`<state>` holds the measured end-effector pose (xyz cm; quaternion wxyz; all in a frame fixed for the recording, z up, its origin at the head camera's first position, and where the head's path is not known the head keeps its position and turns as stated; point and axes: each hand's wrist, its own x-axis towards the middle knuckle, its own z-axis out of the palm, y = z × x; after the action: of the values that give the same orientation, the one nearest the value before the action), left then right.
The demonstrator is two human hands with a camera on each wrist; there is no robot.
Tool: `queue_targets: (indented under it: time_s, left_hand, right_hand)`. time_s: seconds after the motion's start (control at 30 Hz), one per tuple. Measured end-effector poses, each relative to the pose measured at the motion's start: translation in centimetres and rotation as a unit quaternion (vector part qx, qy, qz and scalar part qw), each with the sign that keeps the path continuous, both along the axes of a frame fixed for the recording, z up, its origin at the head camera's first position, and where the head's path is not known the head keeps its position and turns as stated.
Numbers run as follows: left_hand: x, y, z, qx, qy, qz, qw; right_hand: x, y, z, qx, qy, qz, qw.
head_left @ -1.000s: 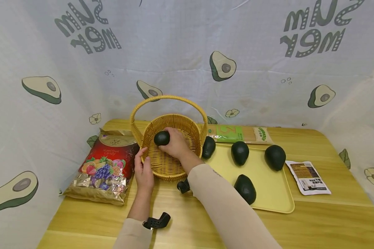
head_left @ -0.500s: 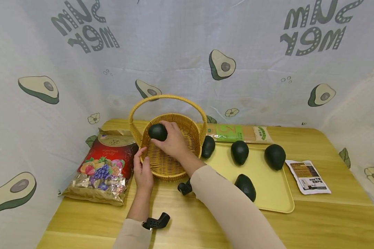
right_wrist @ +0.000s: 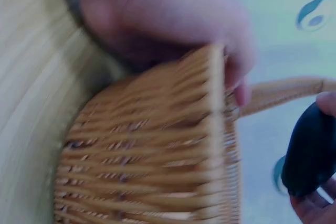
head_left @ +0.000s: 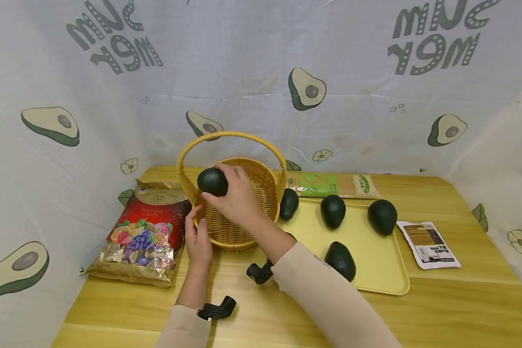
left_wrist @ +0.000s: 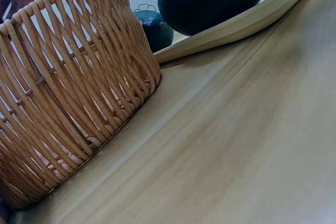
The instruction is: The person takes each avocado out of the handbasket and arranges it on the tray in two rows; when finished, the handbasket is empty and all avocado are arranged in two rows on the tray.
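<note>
In the head view a dark green avocado (head_left: 212, 181) is gripped by my right hand (head_left: 239, 195), above the left part of a yellow wicker basket (head_left: 231, 227) with a tall handle. The right wrist view shows this avocado (right_wrist: 310, 150) higher than the basket rim, apart from it. My left hand (head_left: 198, 241) holds the basket's near left rim; seen from the right wrist, its fingers bend over the edge (right_wrist: 184, 19). The left wrist view catches the woven basket side (left_wrist: 79, 82) close up.
Right of the basket lies a yellow tray (head_left: 378, 270) with several avocados (head_left: 333, 211). A noodle packet (head_left: 330, 185) lies behind it, a white-edged pouch (head_left: 429, 245) to its right. A red and gold candy bag (head_left: 143, 232) lies left of the basket on the wooden table.
My right hand has lifted the avocado from inside the basket, up and to the left, over the rim area. The left hand has stayed at the basket's rim.
</note>
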<state>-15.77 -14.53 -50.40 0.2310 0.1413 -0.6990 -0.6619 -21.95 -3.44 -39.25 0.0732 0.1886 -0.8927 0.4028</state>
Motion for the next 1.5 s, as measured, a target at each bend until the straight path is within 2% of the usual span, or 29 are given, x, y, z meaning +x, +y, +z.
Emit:
queue_targets:
  time_s: [0.27,0.5,0.77,0.93,1.23,1.5]
  left_hand:
    - [0.1,0.0,0.1,-0.004,0.004,0.003,1.0000]
    - [0.1,0.0,0.1,0.001,0.021,-0.001,0.9998]
    - [0.1,0.0,0.0,0.000,0.009,-0.005,1.0000]
    - [0.0,-0.1,-0.1,0.005,0.014,-0.008,0.9999]
    - [0.1,0.0,0.1,0.004,0.016,-0.011,0.9998]
    - [0.1,0.0,-0.1,0.009,0.014,-0.014,0.9998]
  right_hand:
    - [3.2,1.4,2.7,-0.011,0.004,0.003,0.9999]
    - [5.6,3.3,3.8,-0.031,0.004,0.004,0.9995]
    - [7.3,6.2,3.7,-0.046,-0.013,-0.012,0.9988]
    - [8.0,8.0,3.4,-0.036,-0.029,-0.020,0.9987]
    - [9.1,10.9,3.5,-0.021,-0.017,-0.027,0.9993]
    - [9.8,13.8,3.3,-0.012,-0.036,-0.047,0.9982]
